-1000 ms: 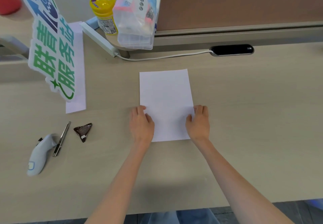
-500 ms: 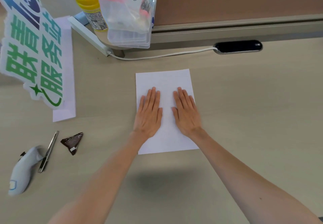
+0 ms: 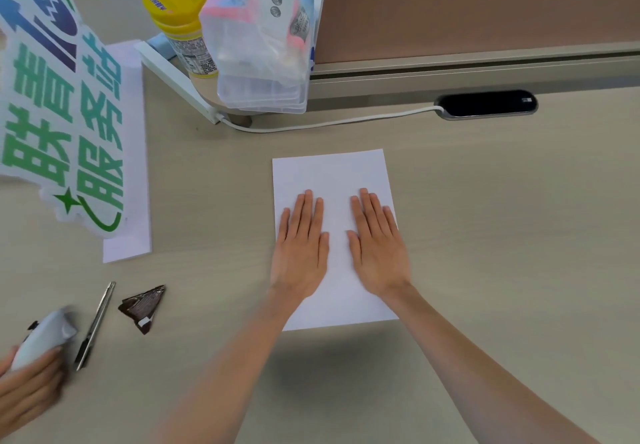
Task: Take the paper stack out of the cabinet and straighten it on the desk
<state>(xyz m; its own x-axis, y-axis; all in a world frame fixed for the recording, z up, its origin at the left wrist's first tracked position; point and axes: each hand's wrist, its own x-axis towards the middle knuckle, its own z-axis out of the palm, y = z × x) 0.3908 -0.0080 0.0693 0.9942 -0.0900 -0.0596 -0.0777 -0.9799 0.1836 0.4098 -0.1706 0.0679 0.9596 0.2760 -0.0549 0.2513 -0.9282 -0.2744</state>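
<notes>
Pressing paper stack (image 3: 332,180) (hands (image 3: 341,249) flat)

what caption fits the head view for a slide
Both hands, left hand and right hand, lie flat on the paper stack on the desk.

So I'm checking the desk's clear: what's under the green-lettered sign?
A white sheet lies flat under the sign, showing along its right and near edges. The rest is covered, so anything else beneath cannot be seen.
</notes>
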